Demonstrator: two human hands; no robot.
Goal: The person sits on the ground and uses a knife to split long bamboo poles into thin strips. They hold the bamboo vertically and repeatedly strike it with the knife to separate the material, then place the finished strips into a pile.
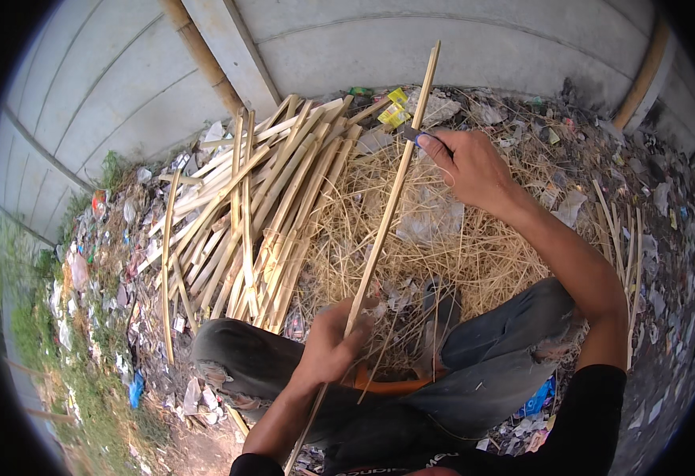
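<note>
A long, pale bamboo strip [389, 208] slants up and away from my lap toward the wall. My left hand [328, 347] is closed round its lower part, just above my crossed legs. Farther up the strip, my right hand [476, 170] grips a small knife [413, 136], whose dark blade lies across the strip near its far end. Most of the knife's handle is hidden in my fingers. Thin curled shavings [458, 258] lie in a heap beneath the strip.
A large pile of split bamboo strips [284, 170] lies ahead on the left. Several loose strips [631, 246] lie at the far right. Litter covers the ground, and a grey panel wall [458, 51] with bamboo poles [202, 54] stands behind. Something orange [395, 386] sits between my legs.
</note>
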